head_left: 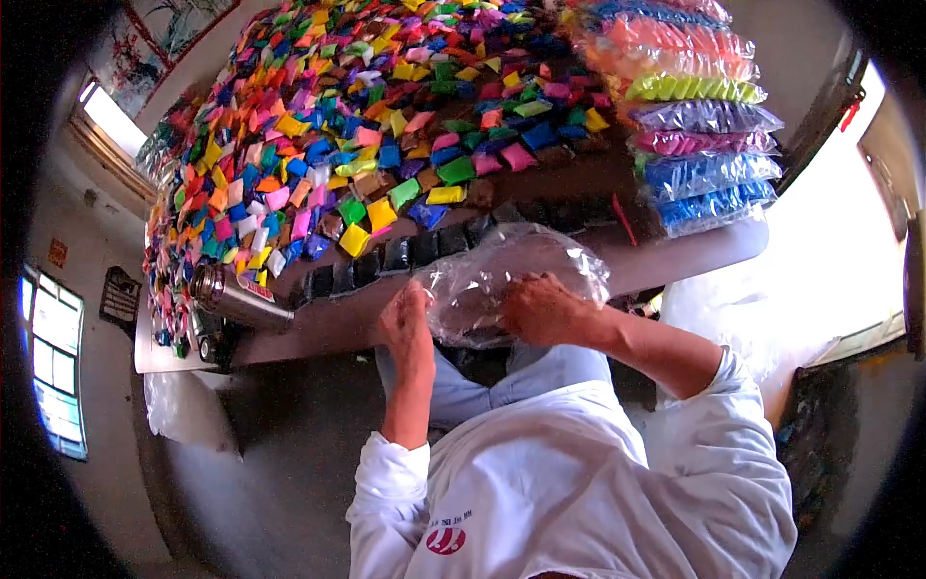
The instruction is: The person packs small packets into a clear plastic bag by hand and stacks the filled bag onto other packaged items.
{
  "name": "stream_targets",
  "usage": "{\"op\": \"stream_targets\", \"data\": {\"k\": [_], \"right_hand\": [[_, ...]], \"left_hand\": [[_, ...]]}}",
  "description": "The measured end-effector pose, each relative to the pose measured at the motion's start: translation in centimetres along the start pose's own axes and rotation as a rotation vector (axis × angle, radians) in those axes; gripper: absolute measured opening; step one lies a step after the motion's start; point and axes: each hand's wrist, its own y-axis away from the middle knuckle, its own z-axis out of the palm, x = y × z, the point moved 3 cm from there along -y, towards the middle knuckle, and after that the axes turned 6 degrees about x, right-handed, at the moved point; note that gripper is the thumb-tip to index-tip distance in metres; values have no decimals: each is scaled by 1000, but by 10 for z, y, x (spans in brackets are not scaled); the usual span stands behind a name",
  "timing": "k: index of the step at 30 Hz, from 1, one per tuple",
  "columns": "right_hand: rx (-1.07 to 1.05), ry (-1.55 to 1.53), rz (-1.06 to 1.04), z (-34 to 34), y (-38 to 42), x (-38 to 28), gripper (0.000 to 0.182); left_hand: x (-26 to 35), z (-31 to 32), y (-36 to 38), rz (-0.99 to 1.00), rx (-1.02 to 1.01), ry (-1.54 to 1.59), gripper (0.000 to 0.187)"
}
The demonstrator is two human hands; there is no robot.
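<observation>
Both sets of fingers closed on the clear bag: left hand pinching its near-left edge, right hand curled over its right side, fingertips buried in the film. Held just above the near edge of the table, bag looking empty, though hard to be sure through the glare. Mouth of the bag not clearly visible.

Just beyond the bag, a row of black packets along the table edge. Further beyond, a broad heap of coloured packets. Beyond and right of the bag, stacked filled bags sorted by colour. Left of the bag, a metal flask lying on its side near the edge.

Judged risks: thin film likely to slip or tear under a hard pull; an elbow or the swinging bag liable to sweep black packets off the edge; flask, lying loose, apt to roll if nudged.
</observation>
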Motion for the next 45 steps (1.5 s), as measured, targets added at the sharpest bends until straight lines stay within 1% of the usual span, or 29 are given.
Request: {"op": "stream_targets", "data": {"k": [2, 3, 4, 6, 7, 9, 10, 12, 13, 14, 15, 18, 20, 21, 22, 23, 24, 26, 27, 29, 30, 32, 34, 35, 37, 38, 40, 42, 45], "right_hand": [[-300, -68, -65, -4, 0, -13, 21], [-272, -78, -93, 3, 2, -16, 22], [-273, -77, -91, -13, 3, -22, 22], [-133, -420, -114, -54, 9, -34, 21], [-135, -417, -113, -58, 12, -30, 21], [50, 11, -78, -71, 20, -16, 18], [54, 15, -77, -69, 22, -11, 18], [-223, 321, 50, -46, 29, 9, 16], [-27, 107, -23, -43, 31, 11, 17], [-25, 112, -22, -37, 31, 14, 17], [-95, 278, -139, -32, 29, 9, 18], [-104, 364, -207, -11, 31, 5, 28], [-1, 332, -380, -22, 37, -8, 34], [31, 305, -477, -36, 41, -17, 36], [-239, -150, -427, -72, 34, -33, 36], [-503, -585, -277, -108, 28, -48, 36], [-456, -779, -438, -121, 40, -50, 33], [-418, -1075, -506, -153, 53, -44, 29], [-262, -1142, -552, -161, 55, -24, 28], [25, -1172, -133, -171, 58, 15, 27], [148, -1101, 325, -172, 60, 33, 26], [375, -788, 670, -145, 45, 84, 23], [353, -471, 750, -112, 36, 122, 25], [352, -470, 747, -86, 35, 144, 25], [462, 57, 354, -61, 29, 161, 36], [456, 52, 355, -52, 29, 164, 36], [287, 57, 459, -42, 25, 159, 53], [287, 100, 428, -35, 27, 163, 55], [332, 143, 358, -26, 28, 177, 56]], "left_hand": [[7, 0, 1, 28, 32, -14, 33], [12, 0, 3, 55, 68, -29, 37], [17, -1, 4, 53, 67, -27, 37], [24, -4, 7, -18, 47, -117, 36], [26, -5, 7, 17, 25, -149, 36], [19, -8, 5, 30, 26, -110, 36], [16, -9, 4, 45, 28, -71, 36], [14, -8, 5, 28, 2, -54, 35], [13, -7, 6, 11, -23, -40, 35], [14, -3, 7, 13, -25, -36, 35], [15, 0, 9, 33, -8, -52, 34], [14, -4, 8, 64, 12, -90, 31], [17, -8, 5, 78, 9, -99, 29], [27, -9, 6, 67, 15, -172, 33], [32, -11, 6, 58, 20, -247, 37], [26, -16, 4, 32, 15, -224, 36], [21, -20, 2, 34, 7, -218, 36], [11, -30, -2, 51, 32, -57, 34], [7, -36, -5, 65, 34, -94, 33], [18, -35, 3, 37, 57, -106, 33], [23, -36, 5, 7, 83, -123, 34], [26, -38, 7, -19, 91, -139, 35], [26, -40, 7, -47, 102, -153, 36], [25, -41, 6, -55, 102, -146, 36], [19, -44, 5, -69, 112, -140, 36], [14, -46, 5, -60, 104, -107, 36], [6, -47, 3, -49, 93, -77, 35], [2, -47, 2, -47, 98, -8, 33], [4, -46, 1, -88, 53, -49, 33]]}}
